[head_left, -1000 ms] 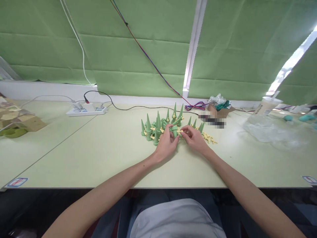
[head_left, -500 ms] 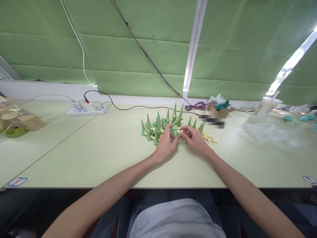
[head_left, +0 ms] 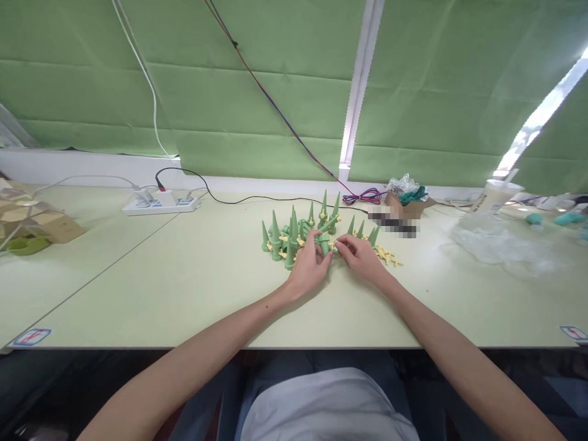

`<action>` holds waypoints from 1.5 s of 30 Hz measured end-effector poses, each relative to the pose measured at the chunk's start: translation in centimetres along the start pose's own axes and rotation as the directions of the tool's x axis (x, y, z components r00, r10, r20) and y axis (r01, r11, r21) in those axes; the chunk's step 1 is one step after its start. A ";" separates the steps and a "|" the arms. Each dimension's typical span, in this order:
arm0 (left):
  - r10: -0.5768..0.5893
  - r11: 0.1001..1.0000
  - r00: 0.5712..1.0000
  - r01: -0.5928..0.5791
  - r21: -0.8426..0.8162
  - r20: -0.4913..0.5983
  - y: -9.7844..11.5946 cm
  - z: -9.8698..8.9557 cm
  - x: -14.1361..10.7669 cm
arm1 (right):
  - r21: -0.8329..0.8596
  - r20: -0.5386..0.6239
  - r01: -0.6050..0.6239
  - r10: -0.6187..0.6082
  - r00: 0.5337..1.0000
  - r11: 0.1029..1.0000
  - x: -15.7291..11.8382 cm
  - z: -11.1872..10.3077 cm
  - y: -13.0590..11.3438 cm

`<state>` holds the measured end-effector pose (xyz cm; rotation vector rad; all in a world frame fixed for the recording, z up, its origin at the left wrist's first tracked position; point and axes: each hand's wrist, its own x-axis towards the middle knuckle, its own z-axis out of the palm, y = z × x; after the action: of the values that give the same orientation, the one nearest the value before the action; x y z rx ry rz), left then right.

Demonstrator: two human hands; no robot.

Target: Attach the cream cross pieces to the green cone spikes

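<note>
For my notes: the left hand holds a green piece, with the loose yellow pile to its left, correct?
Wrong side: the head view shows the loose yellow pile to the right of the left hand, which does hold a green piece.

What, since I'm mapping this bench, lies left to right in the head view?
Brown cardboard pieces, white plastic power strip, leftmost pointed green cone, left hand, right hand, small yellow branched pieces, pale cylindrical cup.

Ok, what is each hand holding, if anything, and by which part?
The left hand holds a green spike near its wide end. The right hand is at a small yellow piece; whether it grips that cannot be told.
</note>
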<state>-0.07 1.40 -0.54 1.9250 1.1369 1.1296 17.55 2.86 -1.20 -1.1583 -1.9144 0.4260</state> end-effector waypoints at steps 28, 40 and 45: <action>0.012 1.000 1.000 -0.012 0.004 -0.015 0.2 -0.1 0.0 | 0.010 0.045 0.018 -0.019 0.999 1.000 0.0 -0.1 0.3; 0.023 1.000 1.000 -0.023 -0.004 0.007 0.0 0.0 0.0 | -0.017 0.074 0.017 -0.016 0.997 1.000 0.1 -0.2 0.1; 0.016 1.000 1.000 -0.016 -0.005 -0.002 0.1 0.0 0.0 | -0.009 0.061 0.012 -0.011 0.998 1.000 0.0 -0.2 0.1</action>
<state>-0.06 1.32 -0.46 1.9332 1.1207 1.1418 17.75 2.93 -1.15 -1.1523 -1.9769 0.4512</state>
